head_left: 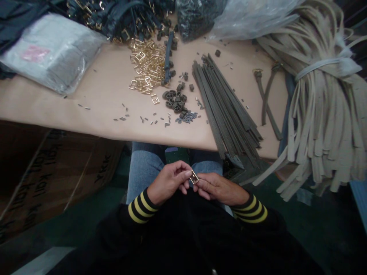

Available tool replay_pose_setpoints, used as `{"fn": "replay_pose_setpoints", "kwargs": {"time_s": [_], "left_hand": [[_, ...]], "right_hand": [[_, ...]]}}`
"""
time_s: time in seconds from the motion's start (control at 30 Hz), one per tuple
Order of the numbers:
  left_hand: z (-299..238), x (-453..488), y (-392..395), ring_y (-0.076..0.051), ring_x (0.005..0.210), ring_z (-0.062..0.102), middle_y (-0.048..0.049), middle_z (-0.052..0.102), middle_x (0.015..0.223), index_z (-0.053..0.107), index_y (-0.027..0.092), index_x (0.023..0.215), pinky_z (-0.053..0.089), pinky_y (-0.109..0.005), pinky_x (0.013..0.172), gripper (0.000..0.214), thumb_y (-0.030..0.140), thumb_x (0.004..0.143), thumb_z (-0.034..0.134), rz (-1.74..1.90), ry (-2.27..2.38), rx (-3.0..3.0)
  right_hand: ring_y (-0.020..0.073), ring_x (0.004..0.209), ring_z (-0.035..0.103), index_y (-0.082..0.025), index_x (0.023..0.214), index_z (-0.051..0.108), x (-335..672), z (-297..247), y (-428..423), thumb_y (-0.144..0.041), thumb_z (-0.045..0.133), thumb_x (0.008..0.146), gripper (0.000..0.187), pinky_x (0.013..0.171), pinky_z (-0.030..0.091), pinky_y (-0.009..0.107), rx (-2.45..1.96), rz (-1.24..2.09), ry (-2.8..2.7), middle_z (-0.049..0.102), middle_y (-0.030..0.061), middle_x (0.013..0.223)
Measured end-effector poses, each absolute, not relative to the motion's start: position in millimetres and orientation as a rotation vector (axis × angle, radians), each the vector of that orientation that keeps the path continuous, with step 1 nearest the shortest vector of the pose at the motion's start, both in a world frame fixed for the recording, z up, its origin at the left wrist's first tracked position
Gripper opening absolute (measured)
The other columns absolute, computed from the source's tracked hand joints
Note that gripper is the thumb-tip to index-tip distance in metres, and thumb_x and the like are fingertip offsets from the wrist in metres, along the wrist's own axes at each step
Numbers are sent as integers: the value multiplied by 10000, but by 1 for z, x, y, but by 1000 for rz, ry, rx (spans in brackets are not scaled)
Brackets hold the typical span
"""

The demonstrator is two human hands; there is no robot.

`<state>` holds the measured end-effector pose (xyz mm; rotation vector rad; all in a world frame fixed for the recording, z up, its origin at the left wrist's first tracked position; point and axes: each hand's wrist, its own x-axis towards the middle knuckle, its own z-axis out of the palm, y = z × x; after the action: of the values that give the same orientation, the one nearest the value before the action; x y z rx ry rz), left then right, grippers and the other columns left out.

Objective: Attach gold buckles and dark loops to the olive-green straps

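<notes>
Above my lap, a small gold belt buckle (194,177) is held between both hands. My left hand (172,176) pinches its upper left side between thumb and fingers. From the other side my right hand (216,187) grips the lower right edge, its fingers curled. On the table in front lie a heap of similar gold buckles (147,65), a cluster of dark strap loops (174,100) and a little pile of small metal clips (187,117). To their right is a bundle of dark olive straps (226,110), its near ends jutting past the table edge.
A tied bunch of beige straps (321,99) hangs over the table's right side. Two buckled straps (268,99) lie beside it. Plastic packages (57,49), dark buckled straps (114,19) and clear bags (252,19) line the back. A cardboard box (57,168) stands below left.
</notes>
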<state>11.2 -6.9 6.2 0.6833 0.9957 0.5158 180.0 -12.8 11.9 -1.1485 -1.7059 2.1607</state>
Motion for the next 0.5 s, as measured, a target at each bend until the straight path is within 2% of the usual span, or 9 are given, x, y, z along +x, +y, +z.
{"fn": "replay_pose_setpoints", "kwargs": {"time_s": [0.1, 0.2, 0.33, 0.43, 0.5], "left_hand": [[8, 15, -8, -54, 441, 482, 24, 539, 546, 529, 122, 713, 410, -159, 411, 132, 252, 706, 553, 558, 1088, 875], [8, 18, -10, -53, 455, 482, 6, 546, 569, 546, 117, 685, 419, -166, 443, 115, 217, 731, 515, 528, 1121, 1046], [4, 19, -12, -74, 499, 508, 26, 515, 571, 469, 143, 723, 418, -166, 431, 93, 223, 724, 517, 572, 1098, 957], [4, 18, -12, -63, 465, 482, 42, 485, 570, 418, 156, 696, 395, -159, 400, 128, 231, 711, 520, 566, 1096, 917], [4, 17, -11, -53, 457, 462, 43, 474, 581, 429, 152, 685, 385, -157, 404, 118, 225, 705, 521, 565, 1164, 1001]], "right_hand": [[51, 403, 305, -146, 754, 443, 179, 11, -13, -496, 253, 846, 409, 410, 255, 176, -1176, 2116, -1708, 387, -60, 496], [48, 404, 308, -150, 746, 436, 178, 10, -14, -457, 247, 863, 379, 411, 262, 171, -1175, 2062, -1721, 385, -59, 506], [47, 402, 327, -151, 758, 436, 176, 12, -16, -402, 253, 873, 332, 408, 286, 165, -1198, 2035, -1750, 416, -49, 523], [60, 444, 411, -147, 780, 433, 175, 16, -16, -351, 338, 847, 235, 419, 346, 168, -1291, 2063, -1686, 494, -12, 607], [89, 549, 500, -137, 845, 440, 174, 19, -16, -314, 420, 807, 182, 483, 411, 193, -1338, 2033, -1656, 545, 32, 723]]}}
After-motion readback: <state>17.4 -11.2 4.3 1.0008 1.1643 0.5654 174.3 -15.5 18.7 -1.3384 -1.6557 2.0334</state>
